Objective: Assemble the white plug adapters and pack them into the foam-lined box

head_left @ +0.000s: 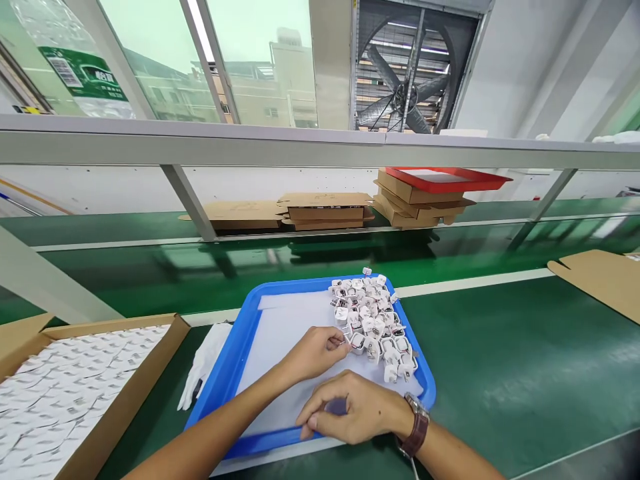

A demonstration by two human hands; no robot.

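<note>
A pile of small white plastic parts (373,320), some with metal prongs and thin wires, lies along the right side of a blue tray (250,313). At the pile's left edge, my left hand (315,352) has its fingers bent and pinched against one of these parts. Closer to me, my right hand (353,408) is over the tray's front rim, its thumb and index finger together. Whatever is between those right fingertips, if anything, cannot be made out. A white sheet (285,333) lines the tray under the parts.
An open cardboard box (165,353) of white parts in rows stands at left. A white glove-like cloth (205,360) lies beside the tray. Flat cardboard (605,280) is at right. Behind, under a metal shelf rail (280,147), are cardboard boxes (327,213) and a red tray (480,183).
</note>
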